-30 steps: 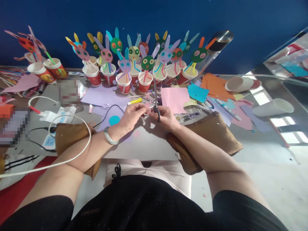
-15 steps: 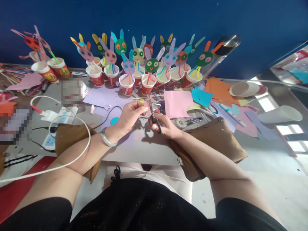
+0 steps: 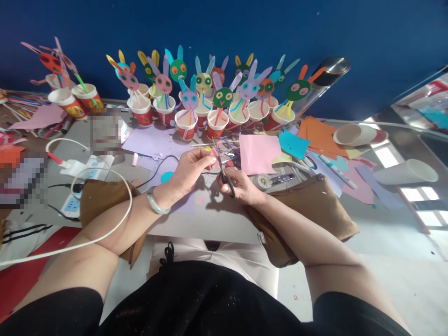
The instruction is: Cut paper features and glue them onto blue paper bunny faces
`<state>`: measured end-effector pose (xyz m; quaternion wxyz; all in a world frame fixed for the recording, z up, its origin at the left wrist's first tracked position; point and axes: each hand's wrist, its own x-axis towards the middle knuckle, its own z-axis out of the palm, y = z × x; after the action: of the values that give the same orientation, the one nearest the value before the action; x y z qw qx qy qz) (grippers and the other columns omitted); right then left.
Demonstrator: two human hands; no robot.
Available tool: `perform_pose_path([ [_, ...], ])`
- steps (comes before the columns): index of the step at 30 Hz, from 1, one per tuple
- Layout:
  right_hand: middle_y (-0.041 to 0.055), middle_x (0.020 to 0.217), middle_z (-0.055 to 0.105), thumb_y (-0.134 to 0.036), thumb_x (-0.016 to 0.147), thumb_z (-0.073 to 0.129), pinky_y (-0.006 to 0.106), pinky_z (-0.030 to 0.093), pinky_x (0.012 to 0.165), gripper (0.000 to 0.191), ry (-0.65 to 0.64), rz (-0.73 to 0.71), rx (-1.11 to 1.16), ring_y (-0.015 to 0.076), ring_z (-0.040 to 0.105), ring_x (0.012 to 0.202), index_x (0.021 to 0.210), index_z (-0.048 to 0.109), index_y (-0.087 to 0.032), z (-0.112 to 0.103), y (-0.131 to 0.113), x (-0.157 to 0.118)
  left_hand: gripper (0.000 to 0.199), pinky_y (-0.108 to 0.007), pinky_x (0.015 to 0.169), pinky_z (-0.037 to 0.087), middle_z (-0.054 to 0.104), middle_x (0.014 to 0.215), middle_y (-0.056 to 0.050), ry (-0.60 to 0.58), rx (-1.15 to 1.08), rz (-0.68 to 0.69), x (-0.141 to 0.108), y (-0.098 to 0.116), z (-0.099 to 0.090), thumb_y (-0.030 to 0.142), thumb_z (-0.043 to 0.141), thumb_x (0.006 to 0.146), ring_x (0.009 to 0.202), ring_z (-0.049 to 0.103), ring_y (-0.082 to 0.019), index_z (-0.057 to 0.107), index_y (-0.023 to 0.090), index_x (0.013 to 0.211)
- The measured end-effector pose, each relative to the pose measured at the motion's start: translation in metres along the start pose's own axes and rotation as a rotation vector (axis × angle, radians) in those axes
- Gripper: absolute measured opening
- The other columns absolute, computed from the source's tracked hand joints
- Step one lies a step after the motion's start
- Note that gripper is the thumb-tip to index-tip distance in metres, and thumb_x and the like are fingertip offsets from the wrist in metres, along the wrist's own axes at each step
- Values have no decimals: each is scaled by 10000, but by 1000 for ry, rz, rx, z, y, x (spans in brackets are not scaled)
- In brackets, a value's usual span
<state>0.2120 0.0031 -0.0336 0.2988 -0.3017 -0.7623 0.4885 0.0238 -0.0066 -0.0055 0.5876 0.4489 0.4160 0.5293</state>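
Note:
My left hand [image 3: 193, 167] pinches a small piece of pink paper [image 3: 214, 153] between thumb and fingers. My right hand [image 3: 242, 185] is closed around the dark handles of a pair of scissors [image 3: 227, 179], whose blades point away from me, beside the pink piece. Whether the blades touch the paper I cannot tell. Beneath both hands lies a grey table [image 3: 210, 223] with small pink scraps [image 3: 201, 200] on it. Just beyond my right hand is a square pink sheet [image 3: 258, 154] with a cut-out corner.
Red and white paper cups [image 3: 217, 124] holding paper rabbit figures line the blue wall [image 3: 224, 23]. Brown cushions [image 3: 308, 210] lie under both forearms. A white cable [image 3: 131, 200] loops over my left forearm near power strips [image 3: 72, 205]. A roll of tape [image 3: 263, 180] sits right of the scissors.
Both hands stay almost where they were, still with the paper and the scissors. The scissors have shifted very slightly; the whole view has moved a little.

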Motion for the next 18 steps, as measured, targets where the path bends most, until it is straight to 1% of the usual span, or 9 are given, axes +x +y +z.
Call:
perform_pose_path([
  [8,4,609,547,-865,737,644,303,367,625,691,7,16,16,146,469,616,650,586,-181,0,-1,1,176,-260,673,437,612,626,18,16,-15,-34,0,-1,0,278,732,717,643,535,-102,636,182,604],
  [18,-6,592,527,-859,730,656,296,356,606,684,3,26,18,138,441,604,641,574,-185,-1,-2,1,173,-260,678,442,613,629,14,16,-13,-36,0,-1,0,270,731,708,650,542,-105,630,181,600],
])
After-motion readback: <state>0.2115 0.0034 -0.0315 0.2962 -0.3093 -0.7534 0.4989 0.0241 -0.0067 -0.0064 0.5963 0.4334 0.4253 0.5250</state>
